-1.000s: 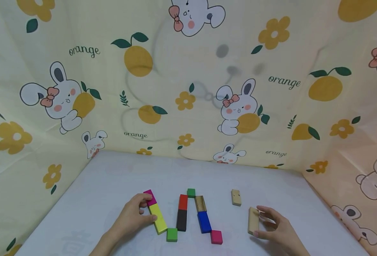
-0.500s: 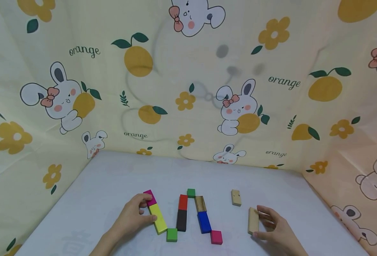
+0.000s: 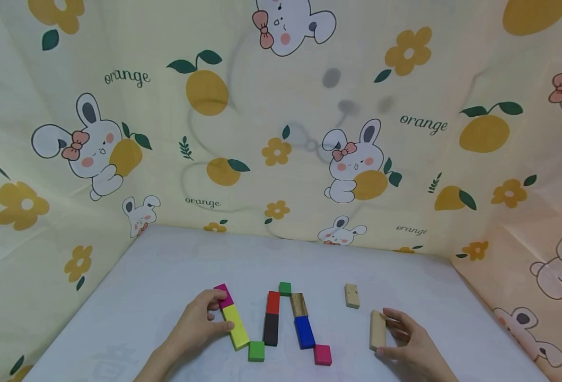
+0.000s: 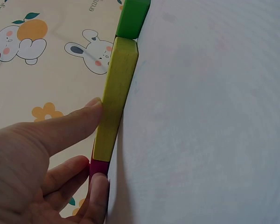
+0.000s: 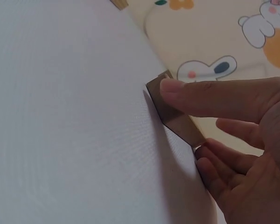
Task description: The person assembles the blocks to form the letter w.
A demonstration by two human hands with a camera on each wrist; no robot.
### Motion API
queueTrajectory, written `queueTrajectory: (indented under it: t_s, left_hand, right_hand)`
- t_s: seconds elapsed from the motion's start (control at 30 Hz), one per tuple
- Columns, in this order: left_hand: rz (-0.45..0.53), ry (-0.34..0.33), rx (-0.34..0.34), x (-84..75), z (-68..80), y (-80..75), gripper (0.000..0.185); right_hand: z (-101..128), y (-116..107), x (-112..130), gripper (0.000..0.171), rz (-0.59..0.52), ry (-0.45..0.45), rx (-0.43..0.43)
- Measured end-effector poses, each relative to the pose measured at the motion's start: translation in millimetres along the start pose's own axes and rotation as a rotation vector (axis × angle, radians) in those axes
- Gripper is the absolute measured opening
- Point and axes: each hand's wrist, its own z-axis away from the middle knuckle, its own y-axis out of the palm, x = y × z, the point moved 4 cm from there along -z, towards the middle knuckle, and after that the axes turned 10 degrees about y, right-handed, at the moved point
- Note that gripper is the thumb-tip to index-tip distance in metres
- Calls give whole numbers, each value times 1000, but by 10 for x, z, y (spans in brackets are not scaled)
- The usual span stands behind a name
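Observation:
My left hand (image 3: 197,321) grips a slanted row of two touching blocks. Its thumb touches the long yellow block (image 3: 235,328), and its bent fingers are at the magenta block (image 3: 225,294) behind it. A green cube (image 4: 133,18) stands at the yellow block's near end. On the right, my right hand (image 3: 416,342) holds a long plain wooden block (image 3: 377,330) lying on the table, thumb at the near end and a finger at the far end. In the right wrist view, that thumb covers part of the wooden block (image 5: 182,128).
Between the hands lie a red block (image 3: 273,302), black block (image 3: 271,330), green cube (image 3: 285,288), grained wooden block (image 3: 298,305), blue block (image 3: 304,332) and pink cube (image 3: 323,355), forming a zigzag. A short wooden block (image 3: 352,295) lies farther back on the white table (image 3: 243,252). Patterned cloth (image 3: 300,175) encloses the back and sides.

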Motion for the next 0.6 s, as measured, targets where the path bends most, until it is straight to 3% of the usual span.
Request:
queueTrajectory:
  t_s: [0.13, 0.6]
  left_hand:
    - [-10, -12, 4, 2, -1, 1, 66]
    - [-1, -13, 5, 24, -13, 23, 65]
  right_hand:
    - [-10, 7, 1, 99, 41, -9, 13]
    - [-146, 41, -96, 104, 28, 24, -45]
